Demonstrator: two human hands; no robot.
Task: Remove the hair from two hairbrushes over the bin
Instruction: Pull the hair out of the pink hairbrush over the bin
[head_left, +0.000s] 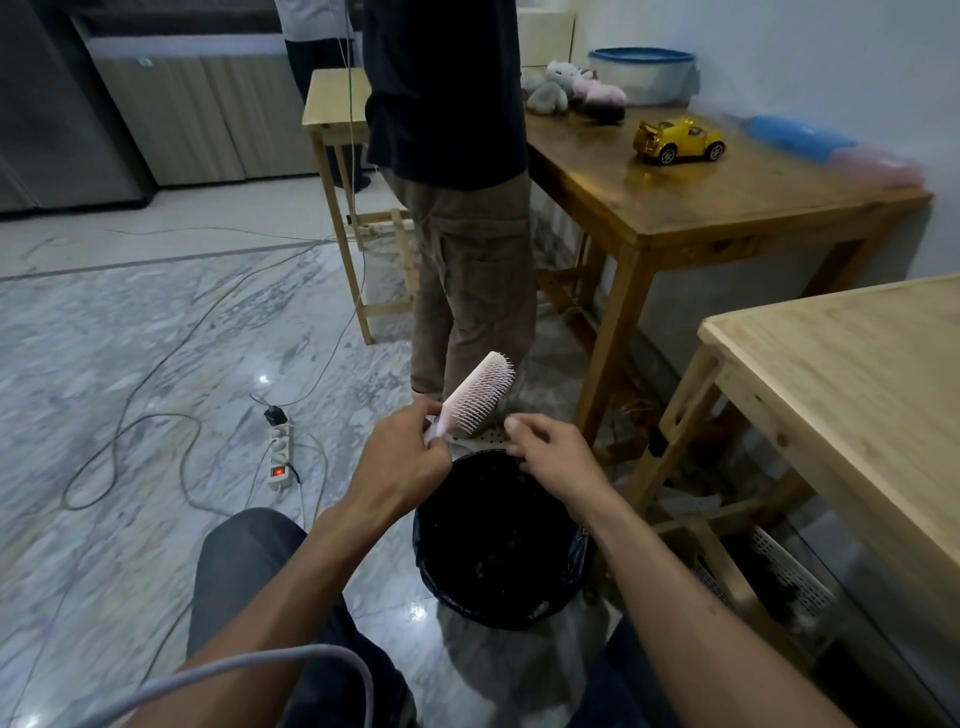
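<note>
Down on the marble floor (130, 332) at the left lies a white power strip (279, 457), its switch glowing red. Next, the left hand (402, 457) grips the handle of a pink hairbrush (478, 397), bristles facing right, tilted up above the far rim of the black-lined bin (501, 540). Just beside it, the right hand (556, 454) pinches thumb and fingertips together over the bin; whether hair is between them, I cannot tell. Rightward stands a pale wooden bench (857, 374).

Marble floor (156, 338), wooden tables (727, 208)
</note>
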